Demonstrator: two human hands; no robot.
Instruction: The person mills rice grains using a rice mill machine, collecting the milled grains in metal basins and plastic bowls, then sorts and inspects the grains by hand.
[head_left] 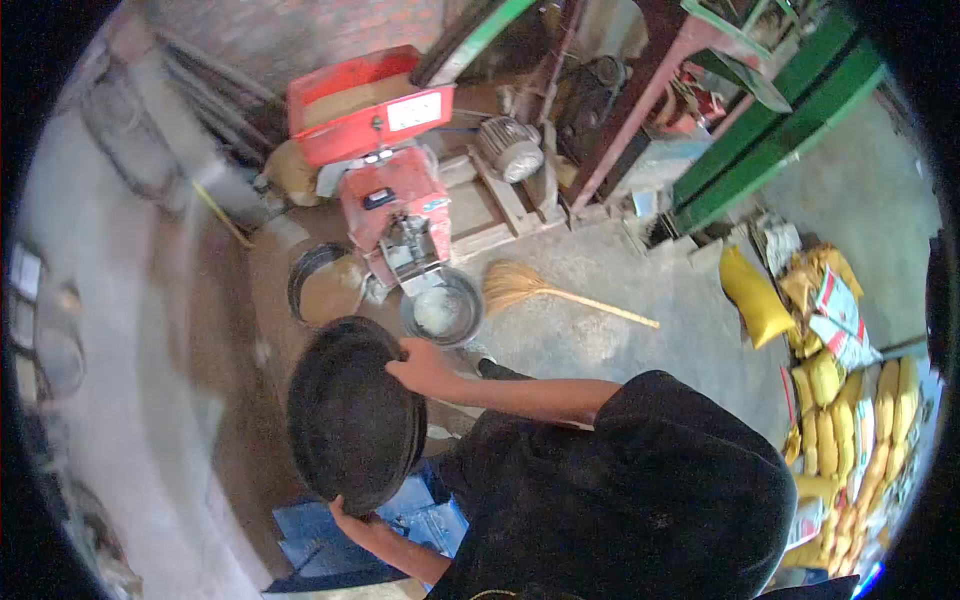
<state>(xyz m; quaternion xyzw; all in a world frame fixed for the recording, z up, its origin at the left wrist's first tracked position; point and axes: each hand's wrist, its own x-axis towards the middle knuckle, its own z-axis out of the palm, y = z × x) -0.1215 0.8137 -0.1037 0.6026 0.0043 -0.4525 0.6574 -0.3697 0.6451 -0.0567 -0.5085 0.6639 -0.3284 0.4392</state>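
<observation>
Between my hands is a round black basin (350, 415), tipped so that its wide dark face shows. My right hand (428, 369) grips the upper right rim, fingers curled over the edge. Lower down, my left hand (358, 525) is closed on the bottom rim. Just beyond, a basin with whitish material (462, 312) stands under the metal spout (412, 258) of a red milling machine (388, 195). Beside it on the floor is another black basin (299, 288) with brown powdery material.
The machine's red hopper (318, 143) holds tan grain-like material. A straw broom (520, 285) lies on the concrete floor, near an electric motor (512, 150) and green beams (770, 130). Yellow sacks (835, 430) are piled at the right. Blue boxes (335, 545) sit below my left hand.
</observation>
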